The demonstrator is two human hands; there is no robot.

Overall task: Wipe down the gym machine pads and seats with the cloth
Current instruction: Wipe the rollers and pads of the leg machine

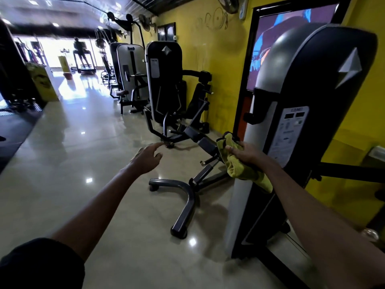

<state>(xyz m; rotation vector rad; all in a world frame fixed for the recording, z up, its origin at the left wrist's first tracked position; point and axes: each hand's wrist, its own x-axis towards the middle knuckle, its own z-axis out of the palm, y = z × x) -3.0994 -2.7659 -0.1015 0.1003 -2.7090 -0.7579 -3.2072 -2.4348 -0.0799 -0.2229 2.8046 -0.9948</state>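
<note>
so the right hand (245,153), gripping the crumpled yellow microfibre cloth (235,165), is just beside the slanted black padded seat (205,142), closer than the empty, slack-fingered left hand (146,158).

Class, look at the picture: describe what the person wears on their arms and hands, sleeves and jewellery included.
The left hand and right hand are bare: no gloves, no rings or watch visible. Both forearms are uncovered. A black sleeve shows on the left upper arm; no sleeve shows on the right arm.

one head-worn wide-angle view, forward and down, close beside a machine tower (312,97)
</note>
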